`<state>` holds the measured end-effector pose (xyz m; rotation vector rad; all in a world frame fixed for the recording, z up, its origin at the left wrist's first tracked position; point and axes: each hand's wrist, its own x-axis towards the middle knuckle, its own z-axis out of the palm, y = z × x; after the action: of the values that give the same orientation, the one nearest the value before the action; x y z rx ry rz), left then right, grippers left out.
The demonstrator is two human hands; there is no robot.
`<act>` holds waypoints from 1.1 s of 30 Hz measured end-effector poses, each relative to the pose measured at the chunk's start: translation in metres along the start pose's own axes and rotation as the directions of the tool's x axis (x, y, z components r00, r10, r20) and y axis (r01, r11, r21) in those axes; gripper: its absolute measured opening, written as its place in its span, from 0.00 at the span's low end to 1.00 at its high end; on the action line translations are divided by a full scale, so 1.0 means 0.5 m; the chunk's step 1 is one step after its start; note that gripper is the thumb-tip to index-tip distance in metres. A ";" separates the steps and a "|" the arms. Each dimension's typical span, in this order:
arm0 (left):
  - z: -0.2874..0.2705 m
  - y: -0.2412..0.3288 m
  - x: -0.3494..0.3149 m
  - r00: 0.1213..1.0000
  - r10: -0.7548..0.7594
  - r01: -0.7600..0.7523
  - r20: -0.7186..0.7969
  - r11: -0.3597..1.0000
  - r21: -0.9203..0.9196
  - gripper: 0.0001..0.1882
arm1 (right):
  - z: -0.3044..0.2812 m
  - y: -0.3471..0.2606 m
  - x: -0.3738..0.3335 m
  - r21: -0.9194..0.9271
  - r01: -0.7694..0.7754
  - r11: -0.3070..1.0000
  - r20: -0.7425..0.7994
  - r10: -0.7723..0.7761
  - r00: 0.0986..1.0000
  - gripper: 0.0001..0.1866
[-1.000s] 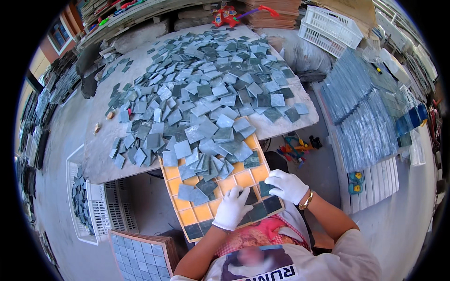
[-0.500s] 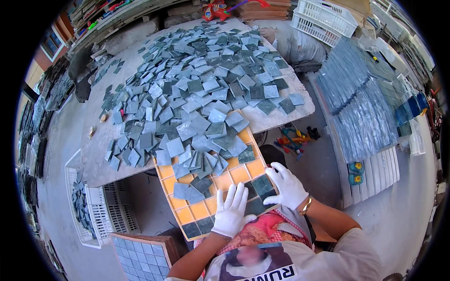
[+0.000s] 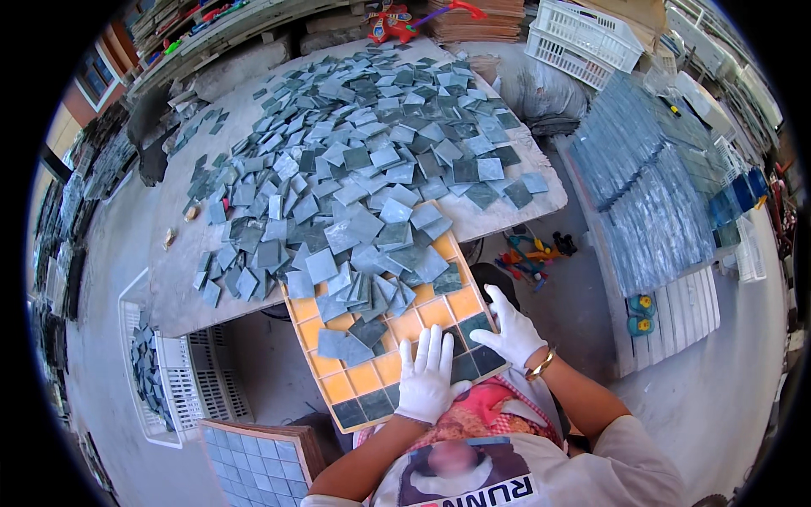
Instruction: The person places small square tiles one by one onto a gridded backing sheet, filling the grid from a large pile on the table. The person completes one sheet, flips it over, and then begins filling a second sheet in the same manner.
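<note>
A yellow-orange grid tray (image 3: 340, 387) lies at the table's near edge, above my lap. Dark green square stone tiles (image 3: 349, 412) fill some pockets along its near and right sides; other pockets show bare orange. My left hand (image 3: 427, 382), in a white glove, lies flat with fingers stretched over tiles in the near rows, covering part of them. At the tray's right edge my right hand (image 3: 512, 331), also gloved, has thumb and fingers apart, the thumb over the tiles there. Loose tiles (image 3: 346, 345) lie tilted and overlapping on the tray's far half.
A big heap of grey-green tiles (image 3: 338, 169) spreads over the table (image 3: 169, 287). White crates (image 3: 173, 380) with tiles stand below left, beside a stack of tiled sheets (image 3: 253, 463). Wrapped tile stacks (image 3: 642, 177) sit on a pallet (image 3: 676, 317) at right.
My left hand has slid slightly right over the near tiles. My right hand has shifted a little farther away along the tray's right edge, its thumb moving away from me.
</note>
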<state>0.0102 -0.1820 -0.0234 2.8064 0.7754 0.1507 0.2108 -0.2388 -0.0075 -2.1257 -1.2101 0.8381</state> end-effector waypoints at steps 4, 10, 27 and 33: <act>-0.012 -0.004 0.000 0.996 -0.094 0.094 0.000 0.993 -0.064 0.52 | 0.006 -0.018 -0.009 -0.329 0.211 0.920 -0.127 -0.264 0.956 0.46; -0.005 0.002 0.013 0.992 -0.105 0.103 0.071 0.994 0.032 0.56 | -0.017 -0.009 0.034 -0.016 0.168 0.986 -0.235 -0.167 0.957 0.32; -0.089 -0.134 0.113 0.948 -0.127 0.137 -0.292 0.990 0.015 0.39 | -0.052 -0.099 0.160 -0.473 0.465 0.748 0.151 -0.451 0.880 0.37; -0.117 -0.132 0.125 0.898 -0.151 0.125 -0.413 0.988 -0.090 0.35 | -0.086 -0.093 0.100 -0.351 0.581 0.734 -0.007 -0.622 0.783 0.29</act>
<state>0.0217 -0.0834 0.0196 2.6767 1.0369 0.7596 0.2373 -0.1802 0.0416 -1.7797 -1.9295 0.2079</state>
